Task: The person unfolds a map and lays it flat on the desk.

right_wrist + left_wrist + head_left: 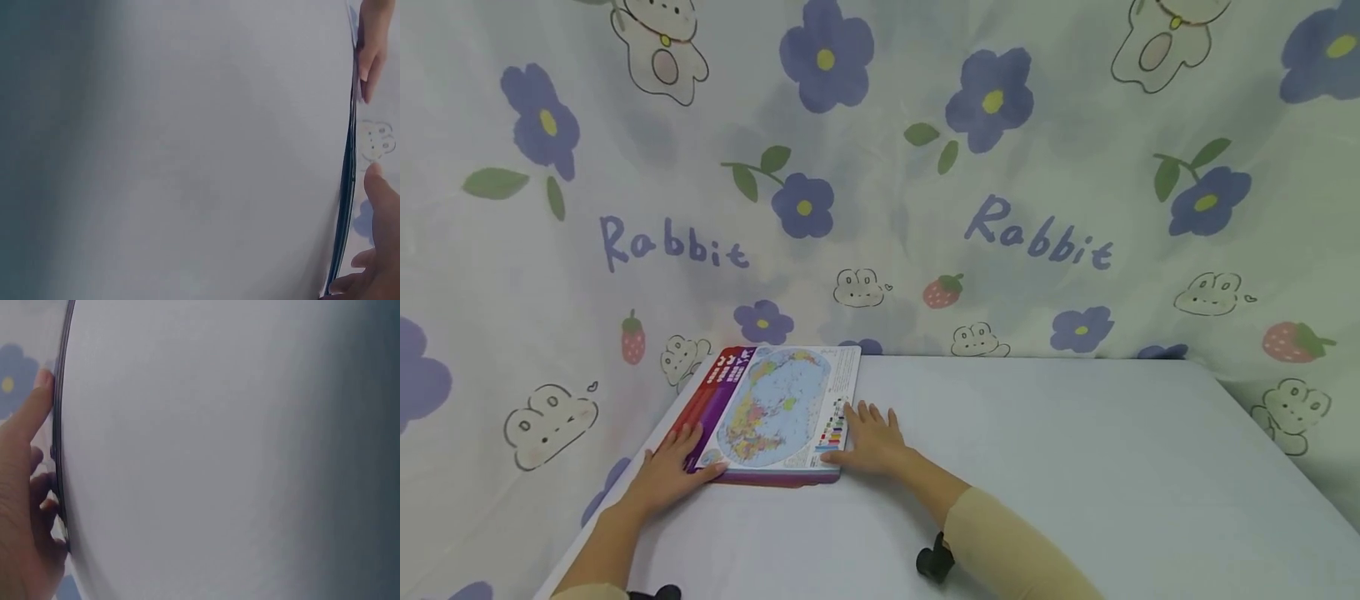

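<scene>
A flat world map board [786, 400] with a red and purple title band lies at the left back of the white table. Another flat piece with a purple and red edge [775, 480] shows beneath it. My left hand [664, 475] rests at its near left corner, fingers spread over the band and thumb by the front edge. At the right edge, my right hand [874, 442] lies with spread fingers, fingertips and thumb touching the border. Both wrist views show the stack edge-on as a thin dark line, beside the left hand [25, 506] and the right hand [378, 250].
White table surface [1037, 442] extends to the right of the map board. Behind and at the left hangs a curtain [895, 217] with purple flowers, rabbits and strawberries. Black wrist gear [935, 560] sits under the right sleeve [1007, 542].
</scene>
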The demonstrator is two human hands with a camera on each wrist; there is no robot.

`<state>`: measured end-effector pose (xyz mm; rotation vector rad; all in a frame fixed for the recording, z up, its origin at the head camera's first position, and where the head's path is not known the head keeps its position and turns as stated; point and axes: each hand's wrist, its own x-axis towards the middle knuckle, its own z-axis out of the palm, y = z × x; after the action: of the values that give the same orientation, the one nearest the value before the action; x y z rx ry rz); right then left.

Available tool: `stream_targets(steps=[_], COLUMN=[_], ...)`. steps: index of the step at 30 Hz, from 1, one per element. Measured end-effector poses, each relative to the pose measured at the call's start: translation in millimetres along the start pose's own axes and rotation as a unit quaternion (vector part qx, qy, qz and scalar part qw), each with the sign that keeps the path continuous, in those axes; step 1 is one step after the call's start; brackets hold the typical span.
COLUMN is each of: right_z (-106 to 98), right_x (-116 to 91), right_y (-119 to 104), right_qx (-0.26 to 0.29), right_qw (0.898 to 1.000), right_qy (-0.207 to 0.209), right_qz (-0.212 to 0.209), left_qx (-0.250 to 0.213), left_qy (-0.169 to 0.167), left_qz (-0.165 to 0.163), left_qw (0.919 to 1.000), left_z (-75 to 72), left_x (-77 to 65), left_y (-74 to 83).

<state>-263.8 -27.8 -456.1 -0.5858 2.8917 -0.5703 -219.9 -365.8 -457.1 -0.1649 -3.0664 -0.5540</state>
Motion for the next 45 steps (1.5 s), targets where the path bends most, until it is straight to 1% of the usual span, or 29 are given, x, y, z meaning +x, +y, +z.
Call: stream_targets(steps=[7, 13, 17, 19, 20, 22, 25, 28, 32, 37, 38, 41, 44, 45], right_z=[4.7, 5.0, 3.7, 4.2, 4.8, 6.5, 9.5, 12.4, 14.6, 17.1, 17.5, 17.8, 16.9, 16.5], right_x=[4.9, 5.9, 4.9, 4.5, 4.3, 4.9, 5.5, 5.0, 4.6, 7.1, 7.7, 9.1, 8.7, 8.1], right_y=[-4.7, -9.2, -11.9, -12.9, -13.5, -14.6, -16.8, -18.4, -18.4, -16.9, -16.7, -16.6, -17.1, -17.3], right_qx=[0.011, 0.02, 0.031, 0.035, 0.04, 0.049, 0.082, 0.12, 0.15, 0.198, 0.207, 0.225, 0.244, 0.252], right_qw=[1.0, 0.999, 0.999, 0.999, 0.998, 0.998, 0.996, 0.992, 0.988, 0.978, 0.976, 0.971, 0.966, 0.964], right_qy=[-0.008, -0.017, -0.019, -0.019, -0.018, -0.011, 0.005, 0.011, 0.026, 0.061, 0.065, 0.075, 0.084, 0.087], right_qz=[-0.018, -0.023, -0.03, -0.035, -0.036, -0.039, -0.038, -0.028, -0.025, -0.034, -0.033, -0.028, -0.024, -0.022], left_qx=[-0.021, -0.046, -0.07, -0.091, -0.1, -0.117, -0.132, -0.147, -0.167, -0.186, -0.195, -0.228, -0.272, -0.283], left_qy=[0.018, 0.033, 0.035, 0.027, 0.021, 0.009, -0.002, 0.002, 0.018, 0.041, 0.046, 0.05, 0.044, 0.036], left_qz=[0.008, 0.003, -0.006, -0.02, -0.033, -0.061, -0.103, -0.122, -0.131, -0.12, -0.118, -0.12, -0.129, -0.135], left_qw=[0.9996, 0.9984, 0.9969, 0.9953, 0.9942, 0.9913, 0.9858, 0.9815, 0.9771, 0.9742, 0.9725, 0.965, 0.9527, 0.9488], left_z=[1.4, 2.7, 1.7, 0.9, 0.6, -0.1, -1.0, -0.6, 1.1, 1.4, 1.0, -1.0, -2.8, -3.5], left_x=[1.4, 2.5, 3.3, 3.2, 2.8, 2.4, 0.9, -0.2, -2.2, -3.0, -2.8, -2.5, -2.9, -3.3], left_y=[-1.8, -4.5, -3.1, -2.6, -2.7, -3.7, -3.9, -3.2, -1.1, 0.4, 0.2, -0.6, -1.3, -1.2])
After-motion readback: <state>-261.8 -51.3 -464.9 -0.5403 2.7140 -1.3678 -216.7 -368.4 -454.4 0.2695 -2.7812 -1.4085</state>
